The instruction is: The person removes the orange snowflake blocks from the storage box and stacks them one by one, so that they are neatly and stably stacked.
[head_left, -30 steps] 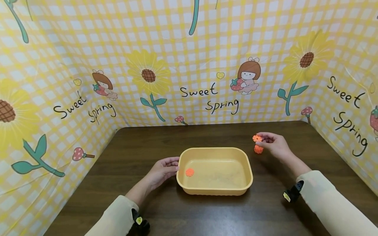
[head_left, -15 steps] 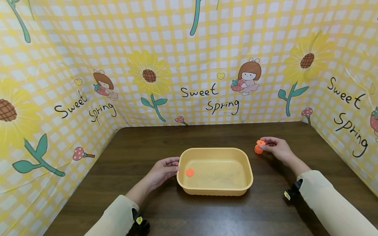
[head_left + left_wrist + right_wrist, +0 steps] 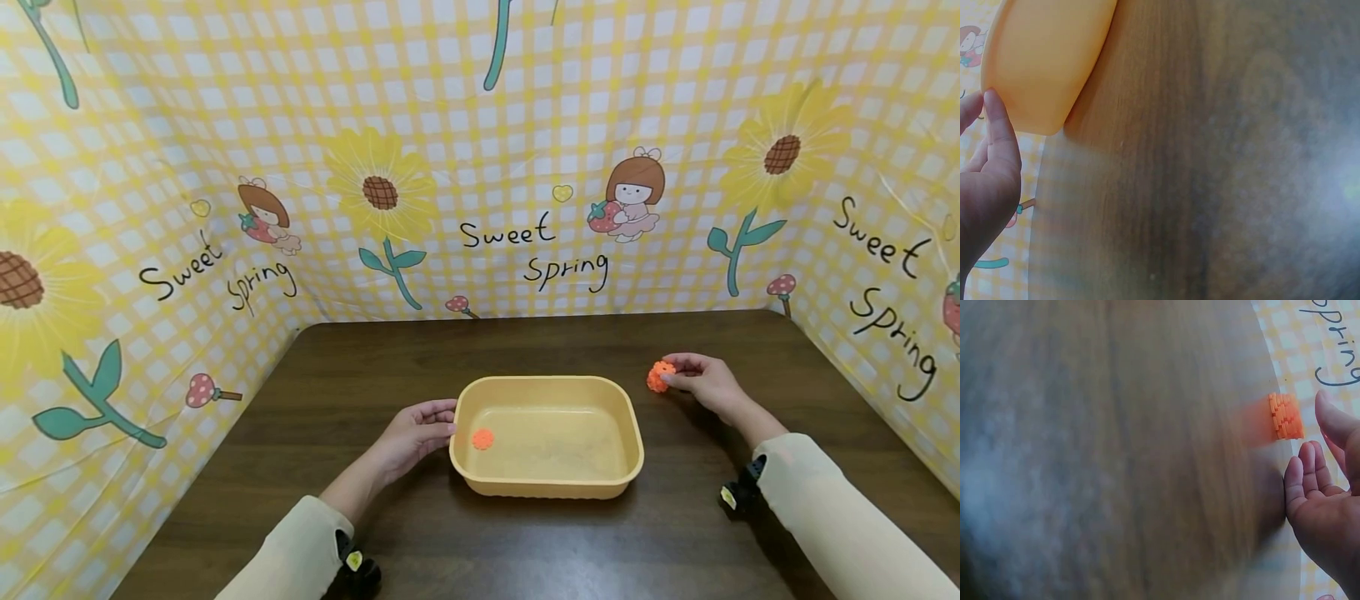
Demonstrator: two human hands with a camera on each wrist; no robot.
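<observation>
A shallow yellow plastic basin stands on the brown table. My left hand touches its left wall, thumb outside and fingers at the rim, as the left wrist view also shows. Inside lies one orange flower-shaped disc. Right of the basin stands a small stack of orange scalloped discs. My right hand has thumb and index finger at its top. In the right wrist view a narrow gap separates the thumb from the layered stack, and the other fingers are loosely extended.
Behind the brown table and at both sides hangs a yellow checked cloth printed with sunflowers and lettering. Each forearm has a black wrist camera below a cream sleeve.
The orange disc in my right hand has come down from above onto the stack, and the right hand has lowered slightly with it. The left hand and basin stay put.
</observation>
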